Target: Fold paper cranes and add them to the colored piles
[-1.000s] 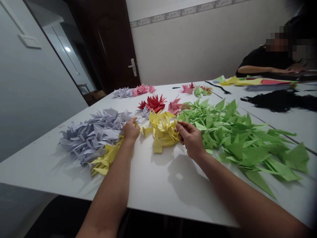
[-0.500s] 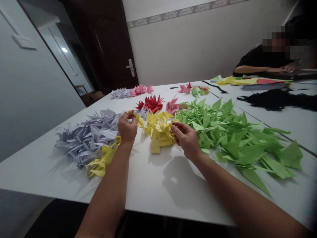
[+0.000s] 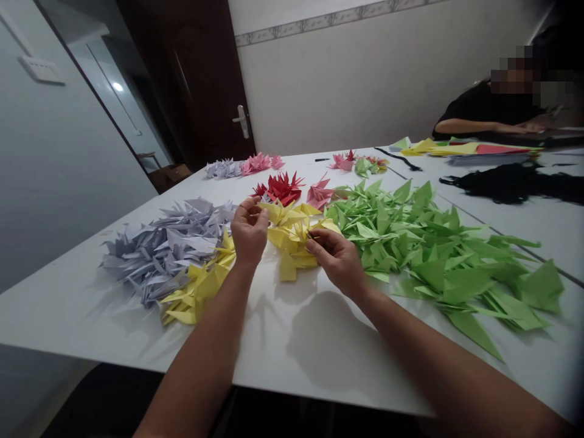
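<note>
Folded yellow paper pieces (image 3: 296, 234) lie in a pile between my hands on the white table (image 3: 274, 340). My left hand (image 3: 250, 230) pinches a yellow folded paper (image 3: 272, 212) at the pile's left edge. At the pile's right side, the fingers of my right hand (image 3: 335, 254) are pinched on a small, thin dark item (image 3: 310, 235), too small to name. Left of my left forearm is a second yellow group (image 3: 196, 293), against a heap of pale lavender folded papers (image 3: 168, 246). A large green heap (image 3: 424, 249) spreads to the right of my right hand.
Red (image 3: 280, 188) and pink (image 3: 320, 193) folded papers sit behind the yellow pile. Farther back are small lavender, pink and green groups. Black strands (image 3: 506, 182) and coloured sheets (image 3: 460, 149) lie at the right, near a person in black (image 3: 483, 109) at the table.
My left hand has moved right, closer to the middle yellow pile and my right hand. My right hand has shifted slightly left. More of the yellow group by my left forearm shows.
</note>
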